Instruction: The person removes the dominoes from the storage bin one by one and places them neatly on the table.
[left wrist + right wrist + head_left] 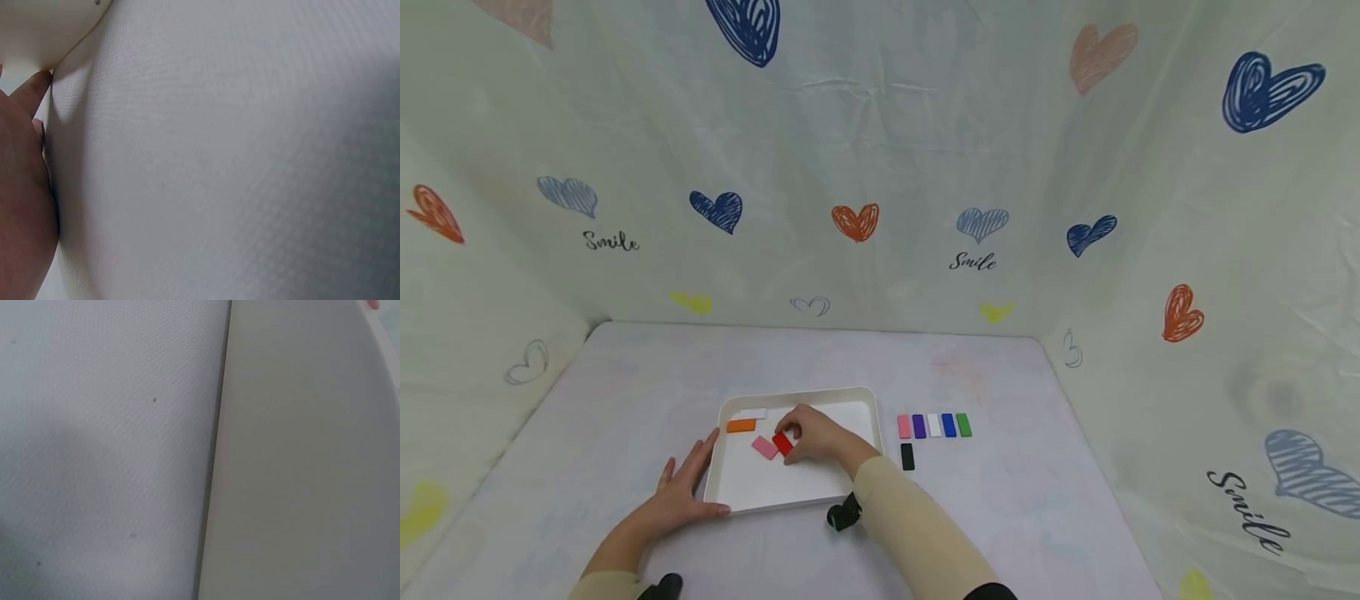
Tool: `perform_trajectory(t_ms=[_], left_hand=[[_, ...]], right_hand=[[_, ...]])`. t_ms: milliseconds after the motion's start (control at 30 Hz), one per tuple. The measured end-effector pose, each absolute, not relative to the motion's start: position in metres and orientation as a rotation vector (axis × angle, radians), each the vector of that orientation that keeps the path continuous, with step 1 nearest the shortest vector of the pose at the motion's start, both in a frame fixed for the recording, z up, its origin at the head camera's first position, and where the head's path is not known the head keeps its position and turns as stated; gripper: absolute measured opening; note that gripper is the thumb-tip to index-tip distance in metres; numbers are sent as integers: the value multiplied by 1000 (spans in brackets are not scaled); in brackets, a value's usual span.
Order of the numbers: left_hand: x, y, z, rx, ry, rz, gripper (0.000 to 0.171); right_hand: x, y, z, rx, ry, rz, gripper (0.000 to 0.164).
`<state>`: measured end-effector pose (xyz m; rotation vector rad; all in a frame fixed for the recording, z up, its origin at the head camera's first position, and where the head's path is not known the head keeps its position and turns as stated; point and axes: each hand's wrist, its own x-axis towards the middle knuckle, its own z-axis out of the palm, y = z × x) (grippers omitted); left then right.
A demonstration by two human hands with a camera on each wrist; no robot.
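Inside the tray (767,490), the right hand (820,435) pinches a red block (782,443) that, dragged low, might bump the adjoining pink block (764,448), while the left hand (676,500), fingers extended, seemingly touches the tray's left side.

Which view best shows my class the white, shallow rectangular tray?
The head view: the tray shows nearly whole, the right hand covering part. The left wrist view catches a piece at top left; the right wrist view, one wall close up.

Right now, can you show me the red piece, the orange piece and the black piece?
Red piece (782,443), head view: visible face's middle.
Orange piece (741,425), head view: upper face's middle.
Black piece (907,457), head view: upper face's middle.
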<state>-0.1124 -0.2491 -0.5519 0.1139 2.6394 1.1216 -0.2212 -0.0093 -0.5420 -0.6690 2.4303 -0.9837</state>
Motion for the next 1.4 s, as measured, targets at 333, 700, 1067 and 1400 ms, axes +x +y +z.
perform_trajectory(t_ms=[333, 700, 1067, 1400], left_hand=[[-112, -253, -551, 162, 2674, 1119, 125], [-112, -251, -551, 177, 2683, 1133, 123], [-112, -247, -549, 127, 2659, 1108, 127], [-112, -249, -553, 120, 2659, 1121, 128]], right_hand=[[-211, 21, -526, -648, 2403, -1227, 43], [-197, 70, -512, -628, 2393, -1487, 44], [-185, 105, -510, -509, 2392, -1570, 43], [-177, 134, -514, -397, 2391, -1707, 49]])
